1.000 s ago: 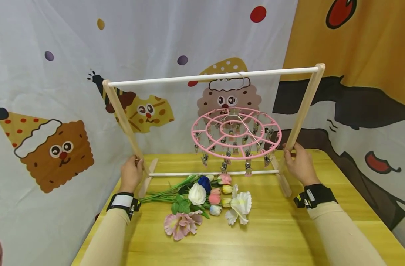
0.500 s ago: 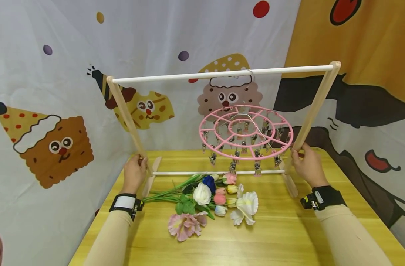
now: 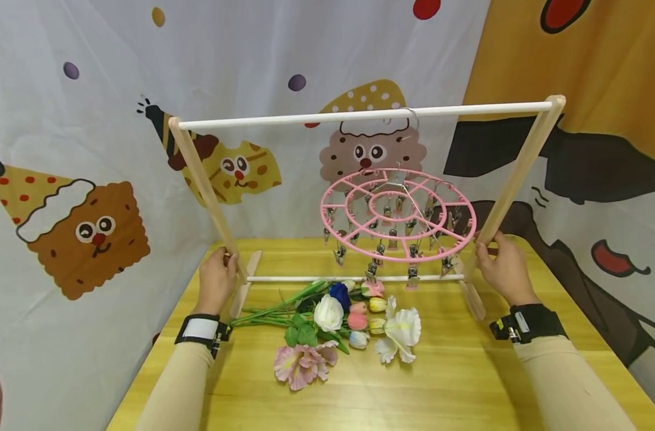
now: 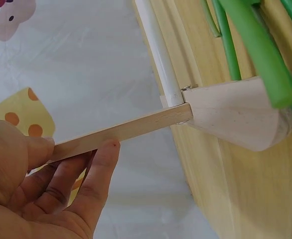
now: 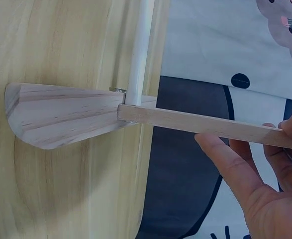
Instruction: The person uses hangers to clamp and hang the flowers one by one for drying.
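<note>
Two sleeved arms are seen stretched over the bench [image 3: 440, 389], the black wristband [image 3: 537, 321] on the right carried outward in the head view over the past second, as the wooden rack's top bar [image 3: 305, 119] has come to span wider; part of that may be due to camera movement, and it is judged that the rack is being settled in place rather than lifted. Ahead of it, a pink ruffled flower [image 3: 304, 364] is laid nearest, with a white ruffled flower [image 3: 402, 329], a white rose [image 3: 328, 313] and tulips [image 3: 357, 320] grouped behind, their stems [image 3: 262, 322] pointed toward the left edge and ended beside the left foot [image 3: 240, 299]; the front of the rack is partly obstructed by them. Toward the far edge, the left upright [image 3: 203, 185] is pinched between thumb and fingers by the left hand [image 3: 217, 281], and the right upright [image 3: 514, 185] is gripped likewise by the right hand [image 3: 506, 272]. A pink clip hanger [image 3: 398, 260] is hung from the top bar, right of its middle, its lowest clips suspended near the lower rod [image 3: 305, 279]. Beyond the far edge, a cartoon-printed backdrop [image 3: 198, 60] is draped.
</note>
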Demonstrator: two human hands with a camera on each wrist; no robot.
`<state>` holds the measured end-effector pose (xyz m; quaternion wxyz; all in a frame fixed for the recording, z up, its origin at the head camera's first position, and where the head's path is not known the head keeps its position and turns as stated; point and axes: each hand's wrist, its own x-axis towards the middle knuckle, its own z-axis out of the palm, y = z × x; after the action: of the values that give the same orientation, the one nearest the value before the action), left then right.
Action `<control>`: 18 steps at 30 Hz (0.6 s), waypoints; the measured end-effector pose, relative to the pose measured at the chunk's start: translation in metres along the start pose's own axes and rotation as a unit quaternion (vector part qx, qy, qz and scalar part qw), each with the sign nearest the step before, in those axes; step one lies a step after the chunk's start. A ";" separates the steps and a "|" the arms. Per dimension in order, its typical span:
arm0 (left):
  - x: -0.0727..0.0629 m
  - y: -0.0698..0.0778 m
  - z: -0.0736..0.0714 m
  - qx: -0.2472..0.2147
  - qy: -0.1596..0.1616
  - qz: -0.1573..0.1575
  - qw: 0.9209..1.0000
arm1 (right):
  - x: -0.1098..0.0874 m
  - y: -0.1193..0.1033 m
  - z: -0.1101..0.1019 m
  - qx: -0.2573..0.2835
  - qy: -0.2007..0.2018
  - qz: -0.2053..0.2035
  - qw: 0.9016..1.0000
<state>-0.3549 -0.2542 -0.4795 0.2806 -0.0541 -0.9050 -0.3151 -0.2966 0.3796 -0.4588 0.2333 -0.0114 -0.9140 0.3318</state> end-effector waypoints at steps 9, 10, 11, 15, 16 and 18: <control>-0.005 0.002 0.000 -0.005 -0.001 -0.001 1.000 | -0.004 0.001 -0.005 -0.001 -0.006 0.008 1.000; -0.006 0.002 0.000 -0.005 -0.004 -0.005 1.000 | -0.005 0.001 -0.006 -0.002 -0.008 0.010 1.000; -0.007 0.002 -0.001 -0.005 -0.005 -0.007 1.000 | -0.006 0.002 -0.006 -0.003 -0.010 0.013 1.000; -0.009 0.003 -0.002 -0.006 -0.005 -0.008 1.000 | -0.009 0.002 -0.008 -0.008 -0.018 0.023 1.000; -0.009 0.003 -0.002 -0.006 -0.004 -0.007 1.000 | -0.009 0.002 -0.008 -0.007 -0.019 0.026 0.999; -0.010 0.004 -0.003 -0.005 -0.003 -0.006 1.000 | -0.010 0.003 -0.009 -0.008 -0.020 0.027 0.999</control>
<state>-0.3441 -0.2523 -0.4810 0.2762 -0.0514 -0.9044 -0.3211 -0.2842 0.3859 -0.4586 0.2062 -0.0311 -0.9202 0.3311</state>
